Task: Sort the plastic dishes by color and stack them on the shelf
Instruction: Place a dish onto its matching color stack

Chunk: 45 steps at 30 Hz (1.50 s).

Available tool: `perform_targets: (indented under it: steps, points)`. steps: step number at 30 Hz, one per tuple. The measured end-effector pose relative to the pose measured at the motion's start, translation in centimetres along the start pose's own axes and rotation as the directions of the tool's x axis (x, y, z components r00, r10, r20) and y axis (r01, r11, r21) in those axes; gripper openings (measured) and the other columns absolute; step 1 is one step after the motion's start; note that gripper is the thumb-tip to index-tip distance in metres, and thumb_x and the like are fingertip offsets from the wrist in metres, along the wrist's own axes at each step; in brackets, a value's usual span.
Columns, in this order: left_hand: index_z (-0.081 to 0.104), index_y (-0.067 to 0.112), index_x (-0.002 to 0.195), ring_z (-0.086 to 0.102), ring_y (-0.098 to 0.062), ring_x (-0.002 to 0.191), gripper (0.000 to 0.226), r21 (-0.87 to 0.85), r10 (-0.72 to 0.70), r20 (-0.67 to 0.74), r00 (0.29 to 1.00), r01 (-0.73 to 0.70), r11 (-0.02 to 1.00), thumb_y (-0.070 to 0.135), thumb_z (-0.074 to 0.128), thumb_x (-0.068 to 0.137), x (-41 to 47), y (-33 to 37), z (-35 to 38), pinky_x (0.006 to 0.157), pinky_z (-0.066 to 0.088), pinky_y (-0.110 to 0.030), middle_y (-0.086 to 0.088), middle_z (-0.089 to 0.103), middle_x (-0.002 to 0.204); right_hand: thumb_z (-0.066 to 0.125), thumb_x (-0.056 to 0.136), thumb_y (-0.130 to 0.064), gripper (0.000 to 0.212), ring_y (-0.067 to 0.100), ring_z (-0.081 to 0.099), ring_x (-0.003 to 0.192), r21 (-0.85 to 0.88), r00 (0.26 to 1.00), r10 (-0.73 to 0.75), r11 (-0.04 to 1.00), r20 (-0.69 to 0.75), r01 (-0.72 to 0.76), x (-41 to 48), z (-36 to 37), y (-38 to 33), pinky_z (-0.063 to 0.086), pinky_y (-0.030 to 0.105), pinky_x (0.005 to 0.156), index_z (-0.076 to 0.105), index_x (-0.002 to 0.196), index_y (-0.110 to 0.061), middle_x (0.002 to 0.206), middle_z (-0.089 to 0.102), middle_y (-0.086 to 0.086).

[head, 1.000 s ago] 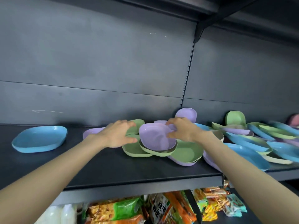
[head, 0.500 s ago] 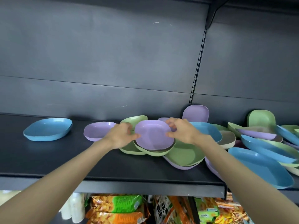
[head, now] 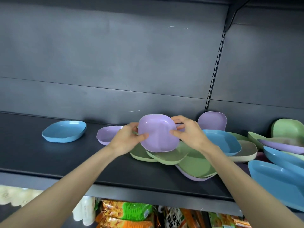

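Plainly, from the head view, we have a purple dish [head: 158,134] tilted up over the green dishes [head: 166,157], its hollow facing us; whether its lower edge touches them we cannot tell. We hold it at both sides, likely so it leaves the mixed heap without dragging others along. Our left hand [head: 126,140] pinches the left rim, thumb on the inner face, fingers curled behind. Our right hand [head: 189,134] grips the right rim likewise. Both are clamped on it, neither spread wide. A second purple one [head: 107,135] lies just left on the shelf [head: 65,162], probably this dish's destination. A blue dish [head: 65,131] sits further left, apart.
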<state>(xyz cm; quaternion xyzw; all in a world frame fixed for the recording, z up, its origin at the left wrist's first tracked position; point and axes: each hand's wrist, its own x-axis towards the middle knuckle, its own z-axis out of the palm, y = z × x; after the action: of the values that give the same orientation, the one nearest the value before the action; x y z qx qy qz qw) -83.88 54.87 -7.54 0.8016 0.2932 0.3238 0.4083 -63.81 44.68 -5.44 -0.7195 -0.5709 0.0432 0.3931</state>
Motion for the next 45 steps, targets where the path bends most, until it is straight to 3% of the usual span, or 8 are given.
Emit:
perform_targets:
  steps: [4,7,11,16,20,22,27,45]
  points:
    - [0.054,0.037,0.117,0.064,-0.014,0.078,0.05,-0.157,0.022,0.061,0.998,-0.013,0.987,0.022,0.079,0.076,-0.9,-0.6,-3.0,0.081,0.055,-0.027,0.011,0.064,0.103,0.068,0.084,-0.014,0.046,0.014,0.065,0.089,0.102,1.0,-0.018,0.995,0.017,0.016,1.2,1.9,-1.9,0.054,0.021,0.071,0.055,0.127,-0.021,0.116,0.062,-0.007]
    - [0.052,0.041,0.12,0.069,-0.011,0.091,0.067,-0.148,0.037,0.111,0.993,-0.021,0.989,0.019,0.083,0.065,-1.2,-1.8,-5.5,0.086,0.052,-0.024,0.012,0.066,0.108,0.071,0.082,-0.011,0.05,0.02,0.067,0.092,0.183,0.997,0.005,0.983,0.072,-0.018,2.5,4.1,-3.2,0.057,0.038,0.078,0.053,0.128,-0.019,0.118,0.06,-0.012]
    - [0.053,0.041,0.115,0.068,-0.008,0.09,0.066,-0.164,0.042,0.064,0.997,-0.031,0.986,0.014,0.083,0.064,-0.9,-4.3,-8.5,0.079,0.053,-0.02,0.01,0.065,0.109,0.071,0.081,-0.008,0.059,0.016,0.064,0.096,0.233,0.986,0.008,0.971,0.168,-0.048,4.5,6.9,-4.8,0.055,0.023,0.07,0.048,0.135,-0.015,0.124,0.053,-0.01]
    - [0.049,0.037,0.11,0.066,-0.009,0.089,0.056,-0.19,0.024,-0.008,1.0,-0.025,0.981,0.005,0.078,0.075,0.7,-7.6,-11.6,0.072,0.052,-0.014,0.014,0.064,0.107,0.078,0.063,-0.036,0.069,0.008,0.066,0.098,0.119,0.967,0.072,0.988,0.243,-0.103,6.9,10.0,-6.6,0.049,0.038,0.096,0.053,0.127,-0.028,0.123,0.061,-0.017]
    - [0.049,0.024,0.122,0.066,-0.002,0.086,0.058,-0.163,0.016,-0.016,1.0,-0.019,0.986,0.008,0.078,0.075,2.0,-10.2,-12.5,0.07,0.051,-0.012,0.012,0.065,0.104,0.078,0.076,-0.03,0.068,0.005,0.059,0.099,0.015,0.943,0.136,0.989,0.302,-0.148,7.7,11.3,-7.1,0.042,0.0,0.066,0.046,0.135,-0.025,0.123,0.058,-0.012]
    - [0.047,0.021,0.126,0.065,-0.002,0.087,0.061,-0.133,0.013,-0.016,1.0,-0.015,0.991,0.011,0.079,0.075,2.5,-11.3,-12.5,0.072,0.052,-0.014,0.012,0.064,0.103,0.079,0.075,-0.031,0.071,0.006,0.057,0.099,-0.021,0.935,0.163,0.986,0.315,-0.165,7.9,11.6,-7.0,0.039,-0.003,0.061,0.044,0.137,-0.026,0.119,0.057,-0.01]
    - [0.049,0.02,0.125,0.064,-0.005,0.096,0.059,0.036,0.049,-0.034,0.998,-0.048,0.998,0.03,0.079,0.075,3.0,-12.8,-12.3,0.085,0.051,-0.022,0.013,0.066,0.102,0.084,0.067,-0.035,0.093,0.011,0.053,0.121,-0.117,0.893,0.239,0.971,0.382,-0.209,8.2,12.6,-7.0,0.042,0.027,0.102,0.034,0.145,-0.023,0.14,0.047,-0.004]
    - [0.058,0.007,0.085,0.063,-0.025,0.083,0.033,0.306,0.065,-0.013,0.998,-0.058,0.95,0.035,0.075,0.079,3.3,-15.0,-11.7,0.082,0.052,-0.041,-0.009,0.059,0.095,0.085,0.067,-0.031,0.081,0.014,0.053,0.117,-0.221,0.892,0.203,0.968,0.405,-0.119,9.0,14.5,-6.6,0.046,0.033,0.1,0.045,0.136,-0.015,0.131,0.051,-0.004]
